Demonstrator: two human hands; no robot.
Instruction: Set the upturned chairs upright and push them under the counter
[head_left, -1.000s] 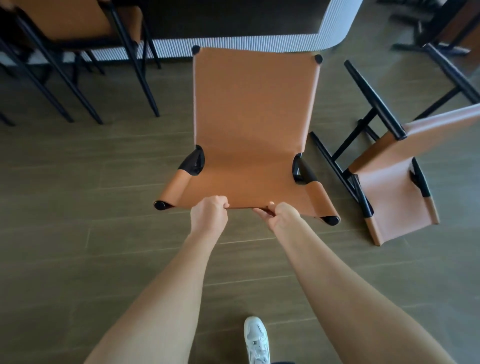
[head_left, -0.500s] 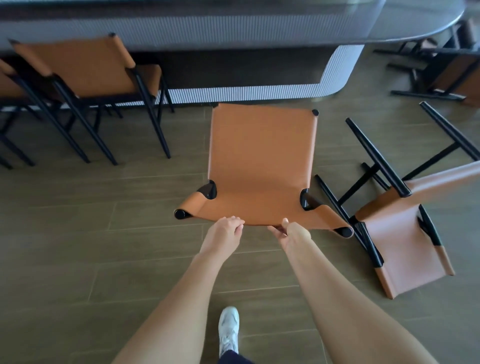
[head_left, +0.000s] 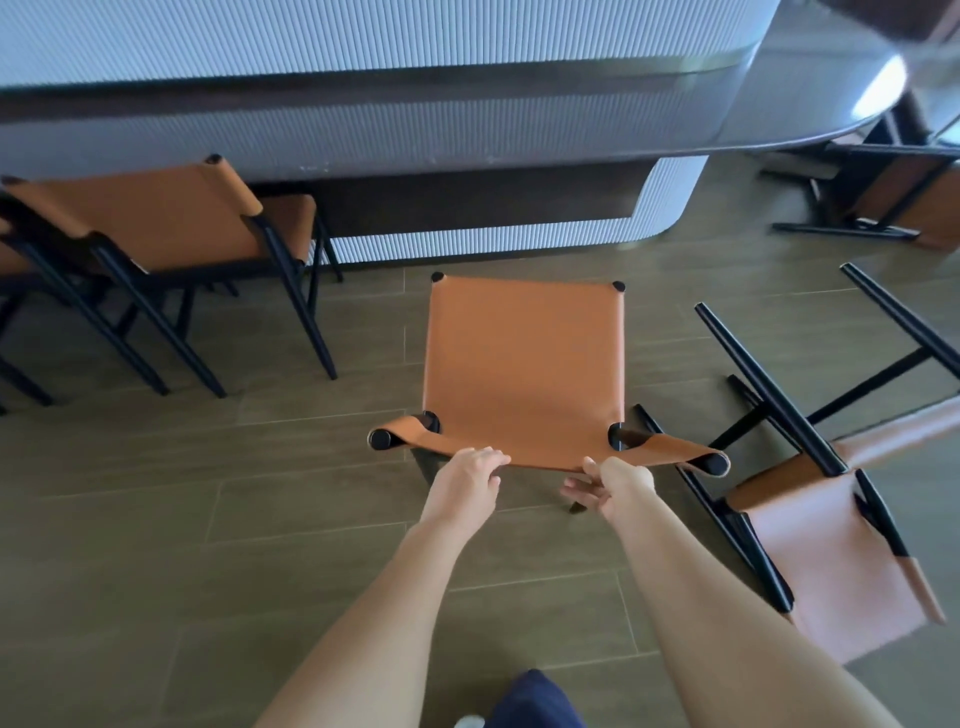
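A tan leather chair (head_left: 524, 364) with a black frame stands upright in the middle of the floor, its seat pointing at the counter (head_left: 467, 135). My left hand (head_left: 467, 478) grips the top edge of its backrest, fingers bent over the rim. My right hand (head_left: 618, 483) pinches the same edge further right, thumb on top and fingers underneath. A second tan chair (head_left: 831, 561) lies tipped over on the floor to the right, black legs sticking up and back.
An upright chair (head_left: 156, 218) stands tucked against the counter at the left. Another chair (head_left: 914, 208) lies overturned at the far right under the counter's rounded end. A recess (head_left: 467, 202) opens in the counter base straight ahead of the held chair.
The held chair has slid forward toward the counter with both hands on its backrest. More of the counter and the left chair has come into view.
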